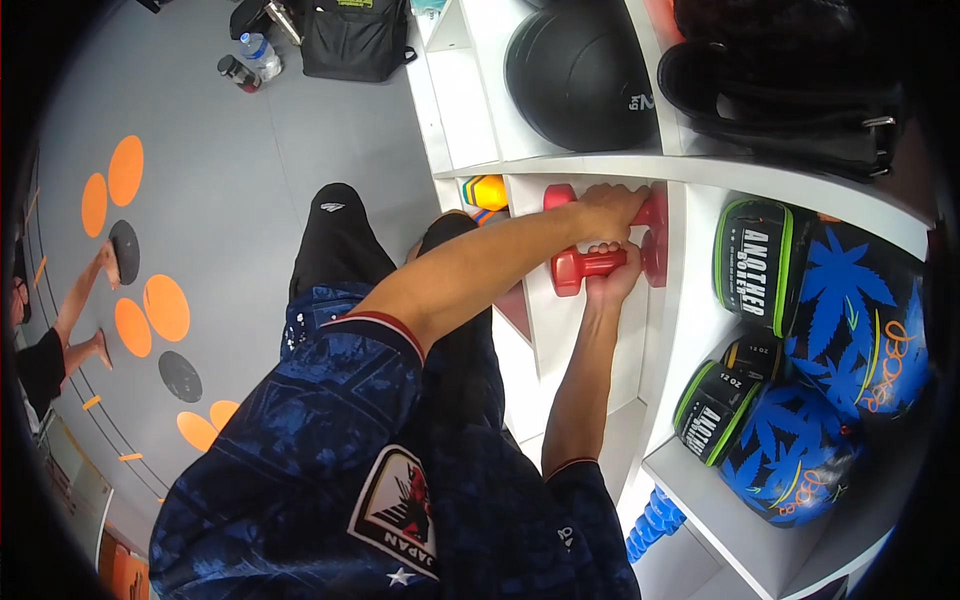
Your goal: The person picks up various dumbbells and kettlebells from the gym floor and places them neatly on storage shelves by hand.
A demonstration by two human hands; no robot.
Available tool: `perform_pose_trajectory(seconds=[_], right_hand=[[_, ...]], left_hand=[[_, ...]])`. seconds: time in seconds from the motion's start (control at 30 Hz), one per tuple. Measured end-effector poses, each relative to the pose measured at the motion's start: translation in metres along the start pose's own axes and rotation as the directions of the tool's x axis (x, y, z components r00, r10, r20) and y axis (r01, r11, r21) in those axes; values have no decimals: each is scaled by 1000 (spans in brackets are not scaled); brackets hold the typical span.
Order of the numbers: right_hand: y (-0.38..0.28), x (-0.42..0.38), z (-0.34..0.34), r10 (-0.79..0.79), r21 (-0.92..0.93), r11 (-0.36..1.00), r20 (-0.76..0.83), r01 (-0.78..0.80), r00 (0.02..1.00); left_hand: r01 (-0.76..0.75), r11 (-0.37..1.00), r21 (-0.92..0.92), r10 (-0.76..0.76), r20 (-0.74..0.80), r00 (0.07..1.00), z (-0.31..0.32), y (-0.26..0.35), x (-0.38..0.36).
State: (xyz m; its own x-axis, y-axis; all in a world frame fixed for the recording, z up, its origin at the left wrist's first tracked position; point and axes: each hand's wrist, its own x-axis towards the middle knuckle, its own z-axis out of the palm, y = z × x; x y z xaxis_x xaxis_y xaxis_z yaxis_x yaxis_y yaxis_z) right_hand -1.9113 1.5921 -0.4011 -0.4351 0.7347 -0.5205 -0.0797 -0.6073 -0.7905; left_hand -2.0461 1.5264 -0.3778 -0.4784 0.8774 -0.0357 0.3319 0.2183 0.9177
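Note:
Two red dumbbells lie side by side in a white shelf compartment (pixel 540 330). My left hand (pixel 608 210) is closed around the upper dumbbell (pixel 560 197), whose two heads show on either side of the hand. Just below it in the view, my right hand (pixel 616 272) has its fingers wrapped round the handle of the lower dumbbell (pixel 567 272). The hands are close together, and my left forearm reaches across from the left.
Boxing gloves (pixel 850 290) with blue leaf patterns fill the right compartment. A black ball (pixel 580 75) sits above, near black gear (pixel 780 100). Yellow dumbbells (pixel 487 191) are beside the red ones. Backpack (pixel 352 40) and bottles (pixel 260 56) stand on the floor; another person (pixel 45 365) is far left.

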Motion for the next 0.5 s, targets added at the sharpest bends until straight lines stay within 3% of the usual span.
perform_pose_trajectory(seconds=[0.07,0.17,0.27,0.37,0.43,0.5], right_hand=[[-1,4,-2,13,-11,1000,-40,-14,999],[0,18,1,22,-45,999,-80,-25,997],[2,29,5,39,-86,995,-73,-45,997],[3,40,-4,87,-86,992,-80,-93,993],[4,56,-11,109,-99,988,-64,-115,992],[1,71,-21,173,-95,980,-16,-174,985]], left_hand=[[50,999,2,-50,97,994,-6,4,-2],[56,998,2,-56,-23,998,4,-12,6],[-3,999,52,5,-29,1000,6,-22,17],[55,998,14,-55,22,998,13,-27,32],[42,982,186,-45,12,999,17,-26,42],[33,984,176,-36,15,999,15,-22,49]])
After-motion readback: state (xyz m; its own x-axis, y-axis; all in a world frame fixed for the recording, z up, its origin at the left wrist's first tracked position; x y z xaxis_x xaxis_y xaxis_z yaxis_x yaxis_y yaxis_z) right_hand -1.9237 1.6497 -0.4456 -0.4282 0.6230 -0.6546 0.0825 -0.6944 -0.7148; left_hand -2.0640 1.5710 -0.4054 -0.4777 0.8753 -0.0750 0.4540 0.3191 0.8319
